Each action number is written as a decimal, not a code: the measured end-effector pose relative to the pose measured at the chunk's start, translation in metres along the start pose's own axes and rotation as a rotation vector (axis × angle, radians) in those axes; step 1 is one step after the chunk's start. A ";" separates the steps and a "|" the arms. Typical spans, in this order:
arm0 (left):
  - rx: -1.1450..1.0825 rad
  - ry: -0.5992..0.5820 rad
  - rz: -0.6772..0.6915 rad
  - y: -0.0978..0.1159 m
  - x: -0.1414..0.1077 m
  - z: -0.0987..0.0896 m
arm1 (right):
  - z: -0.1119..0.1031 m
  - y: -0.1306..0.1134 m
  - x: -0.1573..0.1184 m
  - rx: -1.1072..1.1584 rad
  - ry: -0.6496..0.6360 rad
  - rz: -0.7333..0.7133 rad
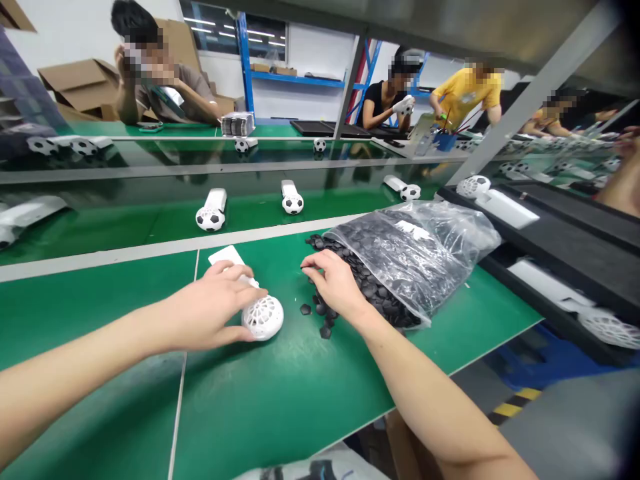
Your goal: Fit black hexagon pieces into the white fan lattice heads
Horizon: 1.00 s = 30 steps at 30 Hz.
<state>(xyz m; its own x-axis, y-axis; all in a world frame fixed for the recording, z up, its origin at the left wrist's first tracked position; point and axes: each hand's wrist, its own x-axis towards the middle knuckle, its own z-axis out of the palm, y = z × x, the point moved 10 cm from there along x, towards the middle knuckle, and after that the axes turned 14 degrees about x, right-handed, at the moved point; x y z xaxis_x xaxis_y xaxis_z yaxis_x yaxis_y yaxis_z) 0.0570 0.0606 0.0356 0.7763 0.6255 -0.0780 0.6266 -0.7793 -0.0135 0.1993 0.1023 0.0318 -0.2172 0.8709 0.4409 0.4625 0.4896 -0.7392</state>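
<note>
Perforated white plastic ball (263,318) gripped by the left hand (210,307) on a green bench mat (95,320)

The left hand curled narrowly around the ball's white handle, near the bench's middle. The right hand (336,283), open and empty, lay to its right among black hexagonal pieces (325,331) spilling from a clear plastic bag (425,257). Football-patterned white units (210,219) stood on the far bench.
</note>
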 end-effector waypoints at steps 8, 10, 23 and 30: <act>0.049 0.007 -0.213 -0.006 0.024 0.013 | 0.008 0.010 -0.003 0.195 -0.002 0.128; 0.047 0.012 -0.385 -0.017 0.019 0.021 | 0.010 0.006 -0.003 0.274 -0.025 0.154; -0.178 0.104 -0.446 -0.023 0.010 0.028 | 0.048 -0.041 -0.019 0.260 -0.301 -0.100; -0.239 0.130 -0.437 -0.026 0.009 0.026 | 0.052 -0.030 -0.019 0.312 -0.207 0.022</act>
<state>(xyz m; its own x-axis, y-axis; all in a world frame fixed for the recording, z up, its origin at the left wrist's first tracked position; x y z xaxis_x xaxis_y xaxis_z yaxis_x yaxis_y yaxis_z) 0.0460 0.0855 0.0094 0.4313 0.9021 0.0090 0.8808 -0.4232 0.2124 0.1451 0.0732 0.0190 -0.3945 0.8559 0.3344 0.1916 0.4325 -0.8811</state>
